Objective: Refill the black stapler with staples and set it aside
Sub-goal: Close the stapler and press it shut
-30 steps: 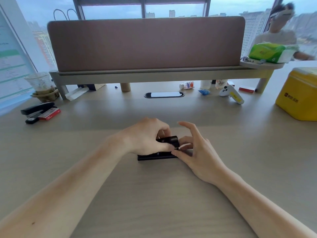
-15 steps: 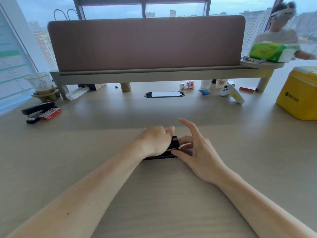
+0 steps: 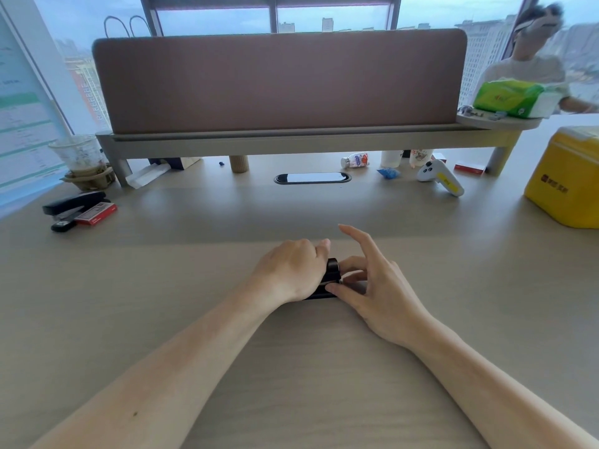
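Note:
The black stapler (image 3: 331,274) lies flat on the desk's middle, mostly hidden under my hands; only its right end shows. My left hand (image 3: 291,268) is closed over its top, pressing down. My right hand (image 3: 372,283) touches the stapler's right end with thumb and bent fingers, while the index finger points up and away. Staples are not visible in the stapler.
A second black stapler (image 3: 73,205) and a red staple box (image 3: 97,214) lie at the far left. A yellow box (image 3: 567,179) stands at the right edge. A white and yellow controller (image 3: 440,179), a small bottle (image 3: 356,161) and cups sit under the desk shelf (image 3: 291,137). A person stands at the far right.
My left hand has slid right and closed down over the stapler's top, covering its left part and base. My right hand has stayed at the right end.

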A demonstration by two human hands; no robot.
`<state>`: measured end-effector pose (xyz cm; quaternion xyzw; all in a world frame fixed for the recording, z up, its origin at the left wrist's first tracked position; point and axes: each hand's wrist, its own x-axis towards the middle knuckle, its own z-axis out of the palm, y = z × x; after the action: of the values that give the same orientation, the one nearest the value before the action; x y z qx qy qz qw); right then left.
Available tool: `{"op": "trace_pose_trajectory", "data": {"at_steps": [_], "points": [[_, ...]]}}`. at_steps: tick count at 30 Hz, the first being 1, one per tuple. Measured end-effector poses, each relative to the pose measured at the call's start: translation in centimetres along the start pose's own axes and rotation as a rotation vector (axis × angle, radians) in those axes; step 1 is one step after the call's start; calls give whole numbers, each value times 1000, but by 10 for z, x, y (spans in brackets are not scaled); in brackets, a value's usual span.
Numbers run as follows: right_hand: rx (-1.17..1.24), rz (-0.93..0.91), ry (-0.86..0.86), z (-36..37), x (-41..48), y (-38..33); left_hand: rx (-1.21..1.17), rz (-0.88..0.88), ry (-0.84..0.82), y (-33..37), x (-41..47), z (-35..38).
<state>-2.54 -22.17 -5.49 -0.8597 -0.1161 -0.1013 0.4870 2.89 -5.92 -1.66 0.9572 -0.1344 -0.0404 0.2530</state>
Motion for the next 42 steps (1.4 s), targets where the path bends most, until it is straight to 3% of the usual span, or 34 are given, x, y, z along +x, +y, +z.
{"op": "trace_pose_trajectory", "data": {"at_steps": [15,18,22,26,32,42], "points": [[15,-14,11,1,1,3,54,43,45,3,-6,0],[-26,-26,7,0,0,3,-7,134,22,2,-8,-5],[-143,-40,3,-3,-2,-1,-204,277,115,-13,-20,-23],[-294,-63,-76,-13,-5,-5,-50,404,28,-48,-40,-40],[-496,-100,-202,-36,12,-14,13,351,23,-79,-50,-39],[-646,-73,-338,-11,32,3,-17,298,146,-100,-45,-38]]}}
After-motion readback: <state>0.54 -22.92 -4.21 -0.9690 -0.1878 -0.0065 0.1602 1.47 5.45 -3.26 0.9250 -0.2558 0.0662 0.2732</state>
